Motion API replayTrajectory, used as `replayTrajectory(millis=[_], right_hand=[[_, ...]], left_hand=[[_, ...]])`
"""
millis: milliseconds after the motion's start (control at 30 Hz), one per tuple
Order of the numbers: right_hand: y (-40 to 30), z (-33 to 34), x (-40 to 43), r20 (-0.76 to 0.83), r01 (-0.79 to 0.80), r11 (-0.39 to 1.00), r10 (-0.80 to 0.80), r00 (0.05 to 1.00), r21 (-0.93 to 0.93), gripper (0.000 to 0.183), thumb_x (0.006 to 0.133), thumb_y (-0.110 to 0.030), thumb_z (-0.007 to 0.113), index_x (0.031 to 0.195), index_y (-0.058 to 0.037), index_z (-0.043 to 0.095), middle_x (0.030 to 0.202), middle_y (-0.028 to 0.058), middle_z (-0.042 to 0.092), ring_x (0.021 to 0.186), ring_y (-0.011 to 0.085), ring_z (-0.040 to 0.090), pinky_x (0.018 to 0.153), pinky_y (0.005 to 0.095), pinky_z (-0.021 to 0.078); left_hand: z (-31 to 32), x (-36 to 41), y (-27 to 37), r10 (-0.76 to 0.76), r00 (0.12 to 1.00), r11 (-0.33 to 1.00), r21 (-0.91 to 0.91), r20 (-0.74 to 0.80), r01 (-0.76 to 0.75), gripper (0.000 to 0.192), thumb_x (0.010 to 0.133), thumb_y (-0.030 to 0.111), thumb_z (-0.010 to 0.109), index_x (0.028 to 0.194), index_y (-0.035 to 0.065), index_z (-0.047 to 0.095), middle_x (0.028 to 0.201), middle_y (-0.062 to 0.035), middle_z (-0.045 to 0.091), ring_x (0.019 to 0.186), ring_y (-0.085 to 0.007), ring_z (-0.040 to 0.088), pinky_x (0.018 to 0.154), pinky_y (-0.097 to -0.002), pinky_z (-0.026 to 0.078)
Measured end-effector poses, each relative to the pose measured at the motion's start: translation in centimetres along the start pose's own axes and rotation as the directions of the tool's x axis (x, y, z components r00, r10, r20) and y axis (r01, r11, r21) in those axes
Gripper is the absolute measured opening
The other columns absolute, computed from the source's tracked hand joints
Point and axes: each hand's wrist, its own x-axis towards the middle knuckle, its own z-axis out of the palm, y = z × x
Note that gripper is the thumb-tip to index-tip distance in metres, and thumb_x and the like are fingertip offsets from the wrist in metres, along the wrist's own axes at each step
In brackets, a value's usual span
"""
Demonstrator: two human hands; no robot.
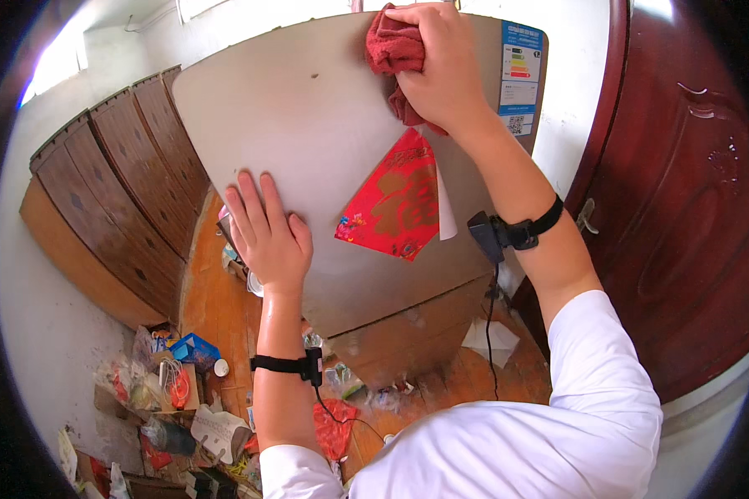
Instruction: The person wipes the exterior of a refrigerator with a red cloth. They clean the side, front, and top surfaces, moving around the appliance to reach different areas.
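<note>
A tall silver-grey refrigerator point(274, 112) stands before me, its door shut. High up on the door, my right hand point(443, 68) grips a bunched dark red cloth point(394, 47) that presses against the surface. Lower and to the left, my left hand point(268, 237) lies flat on the door with fingers spread, holding nothing. Between the two hands hangs a red paper decoration point(396, 199) with a gold character; its right edge curls away and shows white. A blue and white energy label point(519, 78) is stuck at the door's upper right.
Brown wooden wardrobe doors point(125, 174) line the left wall. To the right is a dark red door point(674, 206) with a metal handle point(588, 217). Litter covers the wooden floor point(215, 299): a blue box point(195, 350), a red plastic bag point(335, 429), cardboard. Cabled straps circle both forearms.
</note>
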Motion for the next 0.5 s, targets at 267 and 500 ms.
replayTrajectory(millis=[267, 500], right_hand=[[-2.1, -5.4, 2.0, 0.407, 0.295, 0.952, -0.303, 0.862, 0.085, 0.049, 0.076, 0.001, 0.080, 0.124, -0.0132, 0.074, 0.135, 0.0062, 0.070, 0.122, 0.0329, 0.062, 0.108, 0.0433, 0.0480], [-7.3, -0.9, -0.5, 0.471, 0.515, 0.827, -0.555, 0.686, 0.225, 0.016, 0.086, -0.019, 0.075, 0.101, -0.0161, 0.071, 0.123, -0.0021, 0.071, 0.123, 0.0240, 0.063, 0.104, 0.0400, 0.0517]], left_hand=[[-0.1, 0.2, -0.2, 0.030, 0.999, 0.999, 0.010, -0.011, -0.030, 0.069, 0.102, 0.028, 0.049, 0.168, 0.0076, 0.046, 0.178, -0.0185, 0.037, 0.163, -0.0451, 0.034, 0.125, -0.0566, 0.036], [-0.3, 0.0, 0.0, -0.001, 1.000, 1.000, -0.019, -0.030, 0.000, 0.063, 0.101, 0.028, 0.052, 0.161, 0.0109, 0.056, 0.175, -0.0133, 0.044, 0.161, -0.0398, 0.041, 0.122, -0.0570, 0.040]])
